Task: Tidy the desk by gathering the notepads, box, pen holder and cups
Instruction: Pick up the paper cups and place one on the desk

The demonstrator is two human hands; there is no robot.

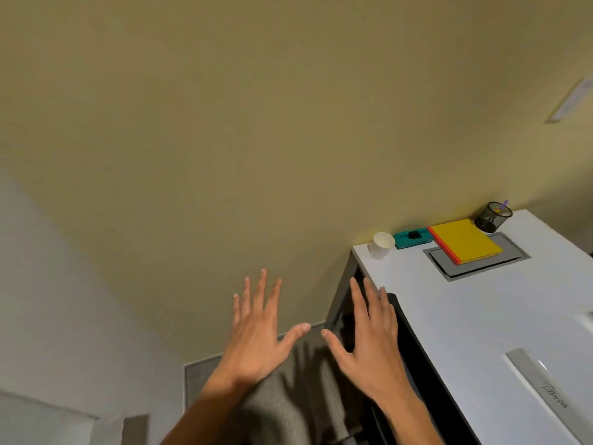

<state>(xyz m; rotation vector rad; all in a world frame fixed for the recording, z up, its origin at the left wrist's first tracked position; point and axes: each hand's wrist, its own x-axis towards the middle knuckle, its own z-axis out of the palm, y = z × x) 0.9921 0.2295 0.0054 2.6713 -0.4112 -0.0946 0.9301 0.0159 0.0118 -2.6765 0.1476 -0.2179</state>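
A white desk [481, 309] fills the right side. Along its far edge by the wall stand a white paper cup [382, 245], a teal box [412, 238], a yellow notepad [467, 240] stacked on a red-orange one, and a black mesh pen holder [492, 216] with a purple pen in it. My left hand [256, 329] and my right hand [369, 335] are raised side by side, palms down, fingers spread, holding nothing. Both hover left of the desk's edge, well short of the objects.
The notepads lie partly over a grey cable hatch [500, 261] set in the desk. A grey metal strip [545, 390] with writing lies near the front right. A beige wall [224, 139] stands behind. A dark chair back [417, 364] sits beside the desk's edge, over grey carpet [301, 387].
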